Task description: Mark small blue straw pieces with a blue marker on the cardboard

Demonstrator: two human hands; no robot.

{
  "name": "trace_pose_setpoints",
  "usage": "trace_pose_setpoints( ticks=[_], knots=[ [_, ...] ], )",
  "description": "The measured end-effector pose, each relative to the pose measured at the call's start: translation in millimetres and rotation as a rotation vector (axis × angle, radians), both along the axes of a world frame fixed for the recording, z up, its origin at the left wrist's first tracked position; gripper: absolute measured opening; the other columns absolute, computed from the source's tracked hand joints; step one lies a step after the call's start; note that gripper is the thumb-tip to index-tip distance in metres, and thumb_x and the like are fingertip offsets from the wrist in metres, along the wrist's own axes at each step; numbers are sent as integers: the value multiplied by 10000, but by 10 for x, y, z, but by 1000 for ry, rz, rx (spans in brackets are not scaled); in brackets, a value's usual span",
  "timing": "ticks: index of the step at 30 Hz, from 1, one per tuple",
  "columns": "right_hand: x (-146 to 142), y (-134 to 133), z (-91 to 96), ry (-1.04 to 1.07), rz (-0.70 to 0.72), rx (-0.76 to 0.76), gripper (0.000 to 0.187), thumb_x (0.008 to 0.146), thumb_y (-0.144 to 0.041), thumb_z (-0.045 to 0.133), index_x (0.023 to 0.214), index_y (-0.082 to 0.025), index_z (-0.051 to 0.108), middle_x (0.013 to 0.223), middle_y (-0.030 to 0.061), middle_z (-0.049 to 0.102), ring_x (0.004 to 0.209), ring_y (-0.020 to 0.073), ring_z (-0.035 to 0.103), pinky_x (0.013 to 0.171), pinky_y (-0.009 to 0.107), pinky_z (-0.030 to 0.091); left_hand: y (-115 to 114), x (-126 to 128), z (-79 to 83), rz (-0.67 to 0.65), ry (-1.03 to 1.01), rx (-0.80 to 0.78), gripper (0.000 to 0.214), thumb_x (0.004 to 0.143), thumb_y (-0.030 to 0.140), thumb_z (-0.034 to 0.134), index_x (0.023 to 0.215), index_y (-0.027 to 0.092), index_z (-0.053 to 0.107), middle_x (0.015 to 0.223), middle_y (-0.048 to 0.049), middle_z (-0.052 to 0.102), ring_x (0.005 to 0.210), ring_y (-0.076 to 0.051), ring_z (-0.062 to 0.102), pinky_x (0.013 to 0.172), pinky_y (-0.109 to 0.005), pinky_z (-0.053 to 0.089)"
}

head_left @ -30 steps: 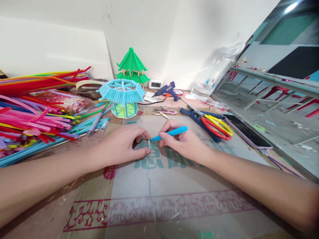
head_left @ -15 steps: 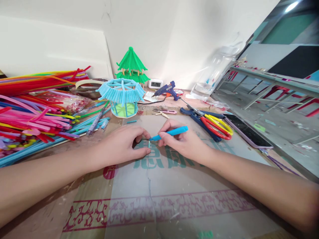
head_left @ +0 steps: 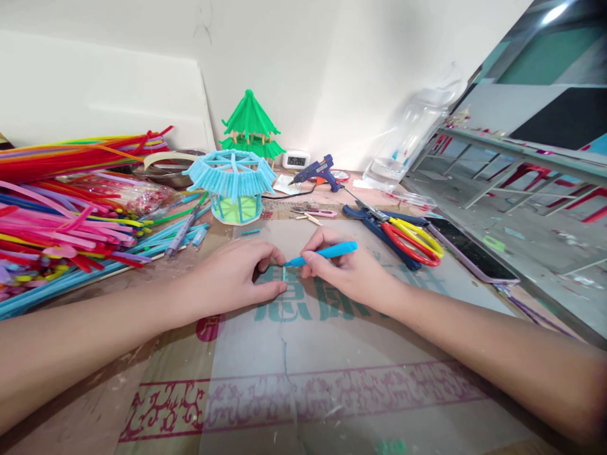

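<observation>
In the middle of the board, my left hand (head_left: 241, 272) pinches a short thin stick (head_left: 284, 274) between thumb and fingertips. The stick is partly blue-green and stands nearly lengthwise to me. My right hand (head_left: 341, 268) grips a blue marker pen (head_left: 329, 250), its tip touching or very near the stick's far end. Just beyond my left hand lies a small blue-green stick (head_left: 250, 232). Behind that stands a light-blue pipe-cleaner pavilion (head_left: 231, 174) on a green base. A green pagoda-like model (head_left: 249, 117) rises at the back.
Bundles of coloured pipe cleaners (head_left: 57, 227) fill the left side. A blue hot glue gun (head_left: 317, 170), a digital clock (head_left: 296, 159) and a clear bottle (head_left: 403, 139) stand along the back. Pliers (head_left: 370, 227), red-and-yellow-handled scissors (head_left: 412, 240) and a phone (head_left: 472, 249) lie at right.
Both hands stay in nearly the same place, with the marker pen against or near the stick. The pen has barely shifted.
</observation>
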State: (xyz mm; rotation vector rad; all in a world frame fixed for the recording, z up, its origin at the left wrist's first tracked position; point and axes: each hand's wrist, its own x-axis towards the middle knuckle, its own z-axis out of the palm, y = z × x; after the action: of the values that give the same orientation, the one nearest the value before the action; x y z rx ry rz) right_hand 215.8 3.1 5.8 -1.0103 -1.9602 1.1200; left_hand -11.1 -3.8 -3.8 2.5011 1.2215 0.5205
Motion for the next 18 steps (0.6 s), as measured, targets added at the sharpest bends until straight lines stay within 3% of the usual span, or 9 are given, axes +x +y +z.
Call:
trace_pose_setpoints(
  ticks=[9,18],
  knots=[
    [2,-24,29,-5,-10,-13,130,902,-277,581,806,-226,511,655,-19,653,613,145,627,576,265,475,-3,-1,-15,4,-2,3,325,846,487,646,1028,219,629,813,3,580,738,-177,545,633,-291,355],
    [-13,-9,8,6,-30,-9,125,912,-286,590,824,-223,526,689,-14,646,654,150,653,617,276,509,-4,9,-4,2,2,4,334,850,484,647,1044,213,632,803,9,561,748,-175,532,634,-291,351]
  ],
)
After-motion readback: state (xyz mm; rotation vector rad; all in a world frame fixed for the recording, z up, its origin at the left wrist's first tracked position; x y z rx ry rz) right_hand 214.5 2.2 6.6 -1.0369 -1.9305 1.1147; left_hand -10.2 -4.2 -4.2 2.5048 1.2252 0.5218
